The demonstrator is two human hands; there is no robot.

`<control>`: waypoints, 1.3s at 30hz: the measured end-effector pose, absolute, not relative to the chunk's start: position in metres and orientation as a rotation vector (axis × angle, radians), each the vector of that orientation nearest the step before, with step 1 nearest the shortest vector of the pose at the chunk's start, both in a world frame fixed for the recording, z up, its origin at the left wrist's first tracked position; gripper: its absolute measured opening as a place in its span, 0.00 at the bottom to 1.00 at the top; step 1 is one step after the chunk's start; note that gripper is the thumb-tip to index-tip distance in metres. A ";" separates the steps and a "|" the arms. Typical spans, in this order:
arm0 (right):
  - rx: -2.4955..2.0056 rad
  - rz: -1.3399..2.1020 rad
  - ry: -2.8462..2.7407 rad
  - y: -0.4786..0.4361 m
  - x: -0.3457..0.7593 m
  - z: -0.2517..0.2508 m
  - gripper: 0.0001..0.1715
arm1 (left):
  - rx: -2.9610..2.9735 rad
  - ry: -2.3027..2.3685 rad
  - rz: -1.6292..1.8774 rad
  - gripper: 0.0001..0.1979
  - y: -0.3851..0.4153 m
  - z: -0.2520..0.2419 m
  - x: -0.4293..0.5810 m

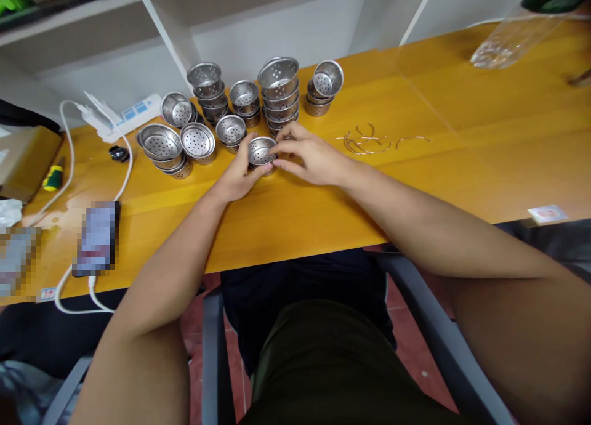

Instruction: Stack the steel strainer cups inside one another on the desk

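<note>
A small perforated steel strainer cup sits on the yellow table between both hands. My left hand curls around its left side. My right hand grips its right rim with bent fingers. Just behind stand several stacks of the same steel cups, some leaning or on their sides. Thin curved wire handles lie loose on the table to the right of my right hand.
A white power strip with cables lies at the back left, near a small black object. A phone and a yellow-handled screwdriver are at the left. A clear plastic bag lies at the far right.
</note>
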State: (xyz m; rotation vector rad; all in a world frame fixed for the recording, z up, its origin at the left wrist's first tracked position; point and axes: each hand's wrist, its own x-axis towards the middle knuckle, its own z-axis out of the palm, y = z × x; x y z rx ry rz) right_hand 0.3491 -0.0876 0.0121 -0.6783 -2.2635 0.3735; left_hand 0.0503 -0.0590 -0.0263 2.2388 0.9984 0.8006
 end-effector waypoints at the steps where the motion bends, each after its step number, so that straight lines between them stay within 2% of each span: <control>1: -0.684 0.366 -2.261 -0.085 0.348 0.009 0.18 | 2.226 1.000 0.783 0.66 -0.060 -0.025 0.051; 13: -0.702 0.446 -2.327 -0.079 0.344 0.009 0.21 | 2.244 1.084 0.668 0.71 -0.065 -0.014 0.052; 17: -0.686 0.455 -2.300 -0.080 0.348 0.005 0.22 | 2.396 1.115 0.758 0.72 -0.074 0.002 0.042; 18: -0.685 0.450 -2.298 -0.080 0.350 0.004 0.23 | 2.435 1.123 0.817 0.69 -0.077 0.008 0.039; 22: -0.682 0.412 -2.293 -0.079 0.355 0.003 0.28 | 2.441 1.264 1.026 0.46 -0.077 0.021 0.027; 26: -0.681 0.409 -2.259 -0.082 0.355 0.007 0.39 | 2.469 1.491 0.952 0.37 -0.066 0.015 0.026; 30: -0.677 0.418 -2.251 -0.087 0.354 0.014 0.39 | 2.456 1.547 0.943 0.23 -0.058 0.009 0.028; 32: -0.675 0.433 -2.249 -0.088 0.354 0.016 0.36 | 2.449 1.501 1.024 0.22 -0.055 0.008 0.026; 36: -0.686 0.457 -2.245 -0.089 0.354 0.017 0.31 | 2.399 1.444 1.116 0.30 -0.052 0.005 0.020; 39: -0.677 0.449 -2.249 -0.088 0.354 0.016 0.30 | 2.350 1.453 1.167 0.33 -0.049 0.005 0.016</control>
